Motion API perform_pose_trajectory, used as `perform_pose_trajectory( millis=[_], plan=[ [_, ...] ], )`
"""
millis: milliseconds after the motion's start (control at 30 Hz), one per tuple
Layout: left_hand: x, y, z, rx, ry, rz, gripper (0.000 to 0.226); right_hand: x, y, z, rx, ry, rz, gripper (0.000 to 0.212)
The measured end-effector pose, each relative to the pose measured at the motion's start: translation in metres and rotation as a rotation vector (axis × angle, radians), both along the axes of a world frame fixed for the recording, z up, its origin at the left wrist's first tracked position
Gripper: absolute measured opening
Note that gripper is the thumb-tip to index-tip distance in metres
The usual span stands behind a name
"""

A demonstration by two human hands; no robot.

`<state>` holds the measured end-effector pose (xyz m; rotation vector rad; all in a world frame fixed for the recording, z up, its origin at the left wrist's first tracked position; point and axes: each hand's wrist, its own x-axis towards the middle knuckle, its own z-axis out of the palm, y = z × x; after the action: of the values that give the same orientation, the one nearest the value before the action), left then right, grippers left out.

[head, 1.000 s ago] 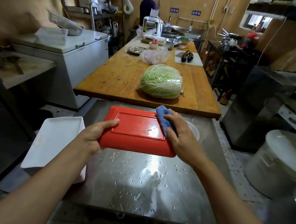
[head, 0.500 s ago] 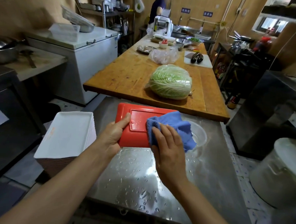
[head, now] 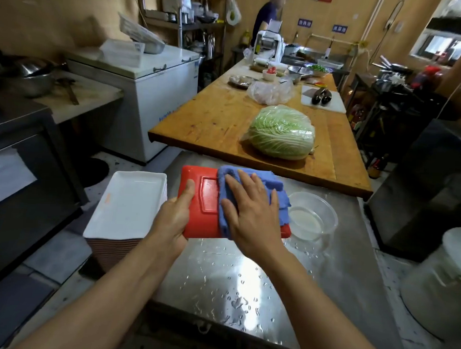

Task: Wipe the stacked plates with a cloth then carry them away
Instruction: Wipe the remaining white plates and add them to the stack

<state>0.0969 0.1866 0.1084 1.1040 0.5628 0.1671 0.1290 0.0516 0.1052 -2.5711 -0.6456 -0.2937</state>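
A red rectangular plate is held bottom-up over the wet steel table. My left hand grips its left near edge, thumb on top. My right hand lies flat on a blue cloth and presses it onto the plate's right half, which the cloth hides. To the left, a stack of white rectangular plates rests off the table's left side.
A clear plastic bowl with water sits right of the red plate. Beyond is a wooden table with a wrapped cabbage. A white bucket stands at the right, and a person works at the far end.
The blue cloth was bunched at the plate's far right corner; it now lies spread under my flat right hand over the plate's right half. The plate has turned with its long side pointing away.
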Motion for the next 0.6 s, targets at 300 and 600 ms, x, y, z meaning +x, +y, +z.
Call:
perform_pose_trajectory(
  millis=[300, 600],
  plan=[
    [-0.026, 0.039, -0.009, -0.024, -0.002, -0.028, 0.034, -0.006, -0.028, -0.011, 0.417, 0.229, -0.11, 0.024],
    [-0.046, 0.067, -0.012, -0.09, 0.036, -0.057, 0.027, -0.02, -0.04, -0.022, 0.568, 0.043, -0.294, 0.01]
  ],
)
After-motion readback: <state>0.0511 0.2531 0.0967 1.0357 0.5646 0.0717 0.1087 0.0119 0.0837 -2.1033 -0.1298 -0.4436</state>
